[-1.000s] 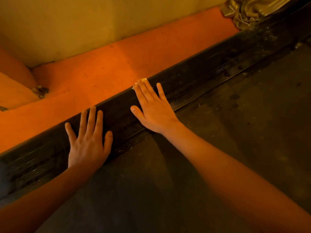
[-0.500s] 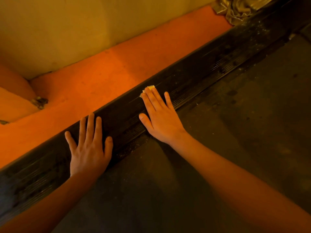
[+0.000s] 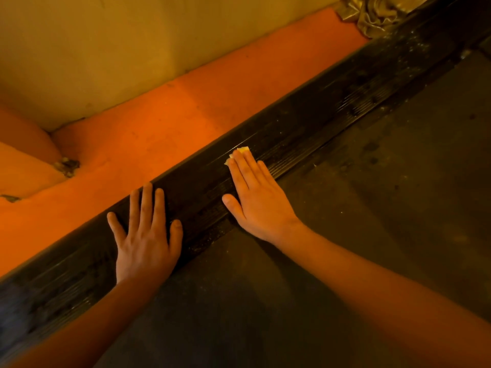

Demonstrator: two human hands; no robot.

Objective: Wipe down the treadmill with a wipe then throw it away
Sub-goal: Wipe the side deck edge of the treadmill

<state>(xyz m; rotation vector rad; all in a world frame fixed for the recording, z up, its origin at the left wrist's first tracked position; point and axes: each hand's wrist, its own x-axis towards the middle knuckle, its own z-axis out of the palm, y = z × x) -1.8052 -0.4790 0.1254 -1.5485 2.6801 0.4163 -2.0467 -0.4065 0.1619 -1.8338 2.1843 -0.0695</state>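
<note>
Orange carpeted floor point(image 3: 159, 123) meets a yellowish wall point(image 3: 106, 49) at upper left; a crumpled, shiny cloth point(image 3: 377, 11) lies at the top right corner. The treadmill's black, ribbed side rail point(image 3: 332, 102) runs diagonally from lower left to upper right, bordered on the right by the dark, dusty running belt point(image 3: 398, 208). The left hand point(image 3: 146, 243) rests palm-down on the rail, fingers straight and spread, grasping nothing. The right hand point(image 3: 260, 203) lies flat further along the rail, fingers straight and together, pressing a pale yellow wipe point(image 3: 243, 150) against the rail surface. Only a small edge of the wipe shows beyond the fingertips point(image 3: 248, 158); the remainder is hidden beneath the hand.
</note>
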